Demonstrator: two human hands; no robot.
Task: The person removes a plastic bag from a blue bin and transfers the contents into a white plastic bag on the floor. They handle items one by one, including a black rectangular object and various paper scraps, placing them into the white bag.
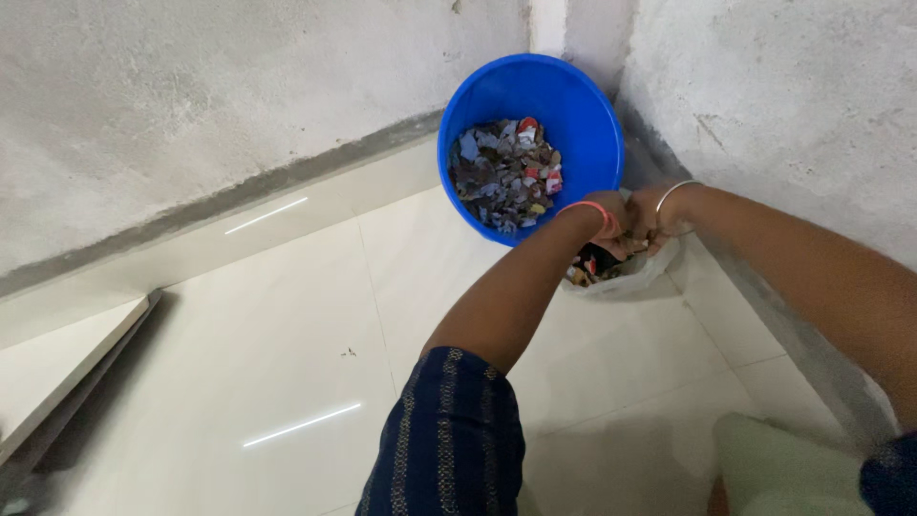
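Both arms are reaching toward the blue bucket.
Left hand and right hand are gripping a scrap-filled clear bag just below its rim.

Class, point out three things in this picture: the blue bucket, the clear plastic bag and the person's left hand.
blue bucket [583,105]: head view, bare inner wall.
clear plastic bag [645,272]: head view, right side of the bag.
left hand [611,225]: head view, back of the hand.

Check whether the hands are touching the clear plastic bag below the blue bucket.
Touching: the head view shows the left hand and right hand gripping the bag at its mouth.
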